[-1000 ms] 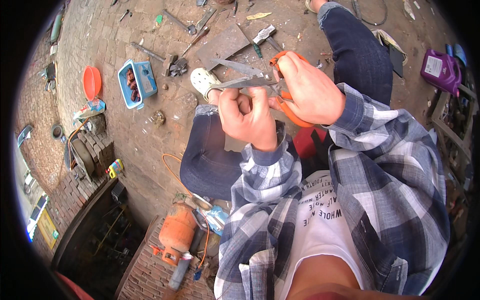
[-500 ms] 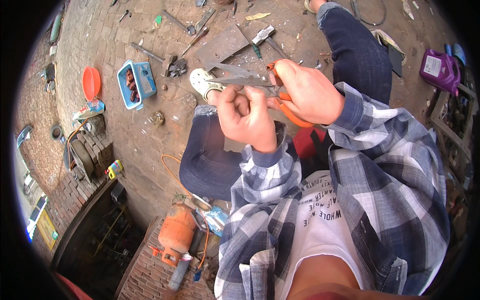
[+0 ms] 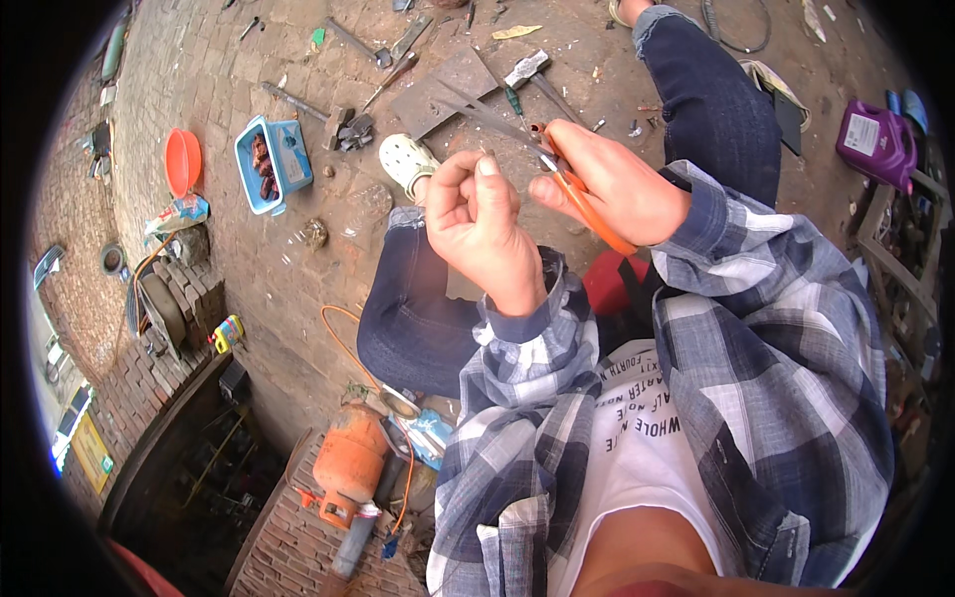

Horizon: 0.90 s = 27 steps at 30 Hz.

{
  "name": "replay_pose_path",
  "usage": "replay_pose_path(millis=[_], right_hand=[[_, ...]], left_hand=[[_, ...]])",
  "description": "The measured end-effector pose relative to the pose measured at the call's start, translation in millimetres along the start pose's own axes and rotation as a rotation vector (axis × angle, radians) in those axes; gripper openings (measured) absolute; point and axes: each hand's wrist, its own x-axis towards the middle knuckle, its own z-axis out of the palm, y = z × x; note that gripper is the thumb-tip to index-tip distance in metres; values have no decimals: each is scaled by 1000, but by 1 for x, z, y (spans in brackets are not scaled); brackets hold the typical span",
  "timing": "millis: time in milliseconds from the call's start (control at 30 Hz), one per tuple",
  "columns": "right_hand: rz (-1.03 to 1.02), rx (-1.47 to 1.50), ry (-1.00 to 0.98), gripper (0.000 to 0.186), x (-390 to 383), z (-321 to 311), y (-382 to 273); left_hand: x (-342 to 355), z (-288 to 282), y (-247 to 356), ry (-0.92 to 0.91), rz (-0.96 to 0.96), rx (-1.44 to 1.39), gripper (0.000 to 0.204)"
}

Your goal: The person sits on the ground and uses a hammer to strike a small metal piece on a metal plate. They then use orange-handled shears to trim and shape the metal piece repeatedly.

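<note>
In my right hand (image 3: pixel 622 189) is a pair of scissors (image 3: pixel 595 214) with orange handles. The hand's fingers are round the handles, and the long grey blades point up and to the left, over the ground. My left hand (image 3: pixel 484 224) is raised just left of the scissors, apart from the blades. Its thumb and forefinger are pinched together, the other fingers curled in. A tiny dark speck shows at the fingertips, too small to name.
Beyond my hands lie a flat metal plate (image 3: pixel 445 95), a hammer (image 3: pixel 527 68), a screwdriver (image 3: pixel 512 98) and metal blocks (image 3: pixel 350 129). Left are a blue tub (image 3: pixel 290 159), a red bowl (image 3: pixel 183 162) and an orange gas cylinder (image 3: pixel 350 458). A purple jug (image 3: pixel 873 144) stands right.
The scissors have swung away from my left fingers, their blades now steeper and pointing farther up. My right thumb has lifted and straightened, while my left hand keeps its pinch.
</note>
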Motion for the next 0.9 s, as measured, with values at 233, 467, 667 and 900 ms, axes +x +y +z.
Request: replay_pose_path(millis=[233,467,667,900], right_hand=[[288,615,92,40,1,-3,-6],[372,1029,201,47,1,-20,-11],[439,1130,207,51,-10,-36,-12],[585,1140,320,61,-16,-40,-28]], left_hand=[[33,-3,-32,-19,-203,-17,9],[173,16,-171,51,-70,261,14],[291,49,-226,54,118,455,15],[361,46,-266,-27,246,989,20]])
